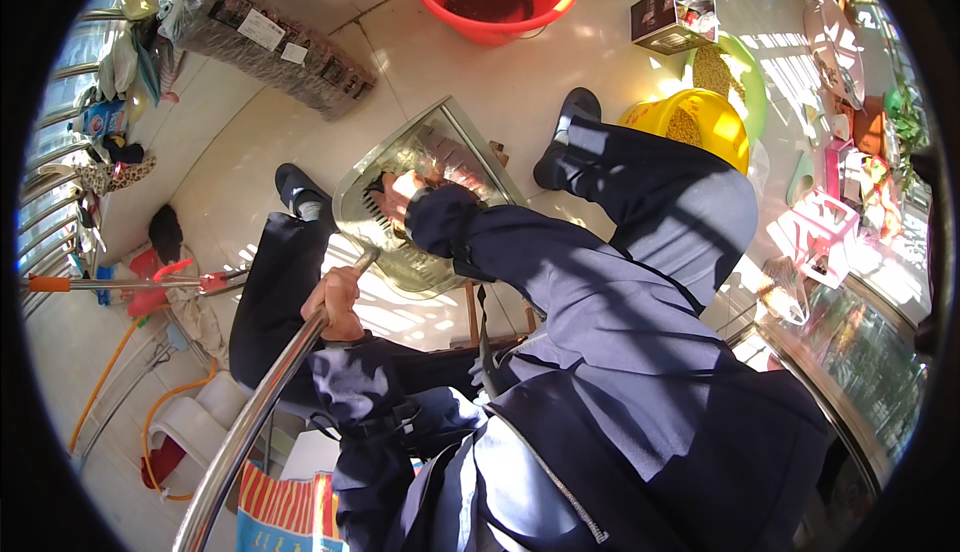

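My left hand [336,304] is closed around the long metal handle [268,392] of a greenish see-through dustpan [447,124]. The handle slants up from the lower left edge toward the dustpan, which lies between my feet. Inside it, beside a row of dark slots, my right hand [401,198] reaches down with curled fingers. Something dark shows at those fingertips, too small to name. Next to this hand, crumpled clear and pinkish plastic [455,157] lies in the dustpan, partly behind my right sleeve.
A red basin [497,32] with dark contents stands ahead. To its right are a box [672,17], a yellow bucket [735,117] and a green basin [752,72] of grain. A plastic-wrapped block [270,42] lies far left. A pink stool [818,237] stands right.
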Demonstrator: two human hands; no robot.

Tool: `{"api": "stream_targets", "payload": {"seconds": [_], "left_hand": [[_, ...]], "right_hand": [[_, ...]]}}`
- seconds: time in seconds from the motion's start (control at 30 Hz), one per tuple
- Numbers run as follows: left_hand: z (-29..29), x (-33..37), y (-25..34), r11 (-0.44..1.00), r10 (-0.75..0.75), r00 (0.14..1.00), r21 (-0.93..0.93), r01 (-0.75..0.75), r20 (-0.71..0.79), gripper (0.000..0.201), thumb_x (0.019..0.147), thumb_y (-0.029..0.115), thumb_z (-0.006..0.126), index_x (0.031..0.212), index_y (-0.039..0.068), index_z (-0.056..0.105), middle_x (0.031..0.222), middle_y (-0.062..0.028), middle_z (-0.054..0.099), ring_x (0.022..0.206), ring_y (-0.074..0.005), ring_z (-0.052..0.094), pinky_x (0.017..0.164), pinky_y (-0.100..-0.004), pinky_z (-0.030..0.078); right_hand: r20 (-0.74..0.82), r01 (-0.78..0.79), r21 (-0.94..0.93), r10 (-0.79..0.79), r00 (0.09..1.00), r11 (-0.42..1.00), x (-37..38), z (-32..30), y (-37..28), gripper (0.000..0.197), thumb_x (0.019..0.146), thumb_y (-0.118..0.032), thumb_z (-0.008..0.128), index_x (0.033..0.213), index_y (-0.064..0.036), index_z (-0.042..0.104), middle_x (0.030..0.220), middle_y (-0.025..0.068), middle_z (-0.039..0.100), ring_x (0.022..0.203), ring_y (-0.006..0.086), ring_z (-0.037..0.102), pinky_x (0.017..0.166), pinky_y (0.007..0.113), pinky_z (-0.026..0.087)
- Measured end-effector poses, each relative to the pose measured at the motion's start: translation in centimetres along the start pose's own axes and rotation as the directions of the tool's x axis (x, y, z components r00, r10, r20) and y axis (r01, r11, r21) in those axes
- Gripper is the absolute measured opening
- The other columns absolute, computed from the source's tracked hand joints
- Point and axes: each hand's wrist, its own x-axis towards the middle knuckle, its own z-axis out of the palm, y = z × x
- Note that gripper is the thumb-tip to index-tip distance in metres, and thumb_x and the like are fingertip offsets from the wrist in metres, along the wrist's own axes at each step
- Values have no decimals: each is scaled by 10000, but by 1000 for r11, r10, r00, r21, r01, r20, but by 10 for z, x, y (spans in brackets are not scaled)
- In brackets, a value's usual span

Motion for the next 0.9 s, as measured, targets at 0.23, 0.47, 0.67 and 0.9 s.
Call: {"api": "stream_targets", "payload": {"seconds": [0.23,0.47,0.67,0.9], "left_hand": [[2,1,3,1000,-11,1000,28,11,-25,402,944,146,442,569,3,419,542,-58,399,542,-163,394,619,-334,418],[2,3,2,1000,-21,999,14,22,-39,401,929,142,447,549,16,414,525,-60,401,521,-163,397,633,-348,434],[2,2,-1,1000,9,998,12,-8,-63,395,924,135,447,548,17,420,524,-64,406,516,-164,396,629,-352,434],[0,2,0,999,-8,999,-31,7,-33,379,925,130,455,568,1,439,540,-68,427,528,-164,399,628,-348,431]], "right_hand": [[49,52,-337,-38,998,940,-46,-83,-39,494,886,-253,477,1370,-155,472,870,192,574,692,311,621,517,464,469],[186,103,-243,-58,981,965,-34,-81,-38,500,853,-283,513,1327,-125,503,842,191,598,719,313,641,515,457,483],[-74,-72,-183,60,996,980,-53,-103,-44,313,843,-206,514,1080,-13,579,912,169,624,739,283,666,624,426,524],[95,66,218,-88,992,974,-58,-70,-23,251,774,-214,576,959,-44,594,778,176,626,666,336,647,568,443,510]]}}
